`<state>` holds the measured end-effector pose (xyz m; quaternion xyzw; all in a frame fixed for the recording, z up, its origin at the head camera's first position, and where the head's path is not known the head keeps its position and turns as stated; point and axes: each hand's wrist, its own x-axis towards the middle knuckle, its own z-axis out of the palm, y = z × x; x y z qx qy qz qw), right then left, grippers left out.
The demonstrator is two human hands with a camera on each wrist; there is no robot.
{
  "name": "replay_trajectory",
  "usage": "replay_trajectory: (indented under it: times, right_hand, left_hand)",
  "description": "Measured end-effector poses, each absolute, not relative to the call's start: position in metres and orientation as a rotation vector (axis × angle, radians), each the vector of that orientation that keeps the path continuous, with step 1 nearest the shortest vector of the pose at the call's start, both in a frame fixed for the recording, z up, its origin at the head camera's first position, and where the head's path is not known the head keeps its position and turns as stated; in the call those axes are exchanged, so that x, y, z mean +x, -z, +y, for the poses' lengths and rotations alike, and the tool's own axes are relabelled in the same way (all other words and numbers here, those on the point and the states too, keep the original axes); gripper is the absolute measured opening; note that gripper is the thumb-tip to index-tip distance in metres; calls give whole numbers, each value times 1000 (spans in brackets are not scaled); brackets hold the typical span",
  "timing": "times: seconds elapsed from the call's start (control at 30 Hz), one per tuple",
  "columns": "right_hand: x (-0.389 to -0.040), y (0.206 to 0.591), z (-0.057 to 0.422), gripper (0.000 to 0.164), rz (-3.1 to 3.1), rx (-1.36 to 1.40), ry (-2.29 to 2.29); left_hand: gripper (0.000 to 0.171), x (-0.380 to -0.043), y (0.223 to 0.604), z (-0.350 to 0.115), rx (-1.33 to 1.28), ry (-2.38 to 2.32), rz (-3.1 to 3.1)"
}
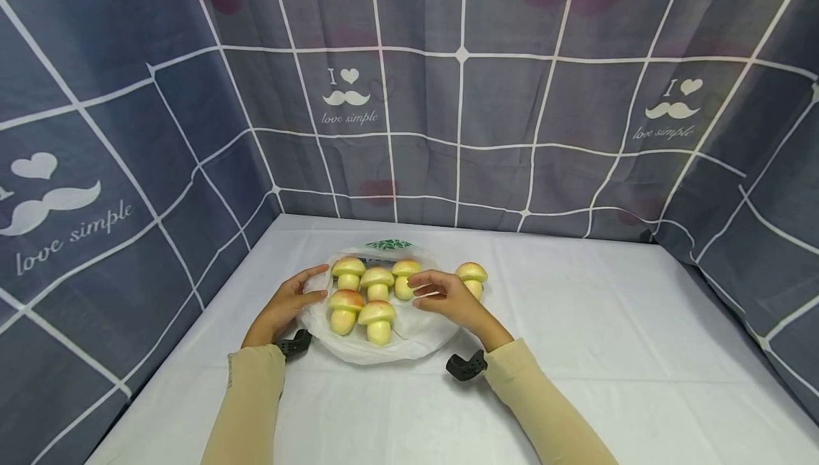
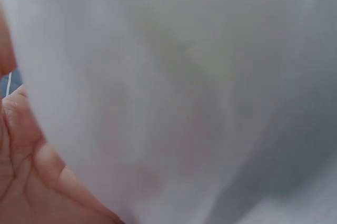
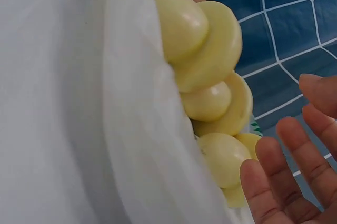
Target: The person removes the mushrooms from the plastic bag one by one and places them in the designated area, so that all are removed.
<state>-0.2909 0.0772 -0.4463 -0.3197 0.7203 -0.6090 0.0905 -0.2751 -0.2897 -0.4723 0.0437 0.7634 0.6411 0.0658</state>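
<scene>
Several yellow mushroom-shaped pieces with reddish-tinged caps, such as the front mushroom (image 1: pixel 377 321), lie in a white plastic bag (image 1: pixel 409 348) spread wide on the table. My left hand (image 1: pixel 291 305) is at the bag's left edge, fingers and thumb apart. In the left wrist view the bag (image 2: pixel 158 103) hides most of the scene, with the palm (image 2: pixel 31 171) beside it. Over the bag's right side hovers my right hand (image 1: pixel 448 298), holding nothing; its fingers (image 3: pixel 300 150) are loosely bent near the mushrooms (image 3: pixel 226 158). Another mushroom (image 1: pixel 472 276) sits just right of the bag, partly behind that hand.
A white cloth (image 1: pixel 608 323) covers the table. Grey checked curtains (image 1: pixel 422 159) with white print stand behind it and at both sides. Black wrist-worn devices, such as the right one (image 1: pixel 466 365), sit below the hands.
</scene>
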Motion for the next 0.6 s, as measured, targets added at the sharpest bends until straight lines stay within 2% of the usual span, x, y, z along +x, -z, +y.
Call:
replay_trajectory:
  times: [0.6]
  right_hand:
    - [-292, 458, 56, 46, 2072, -1049, 1658]
  left_hand:
    - [72, -273, 471, -289, 142, -1942, 2290]
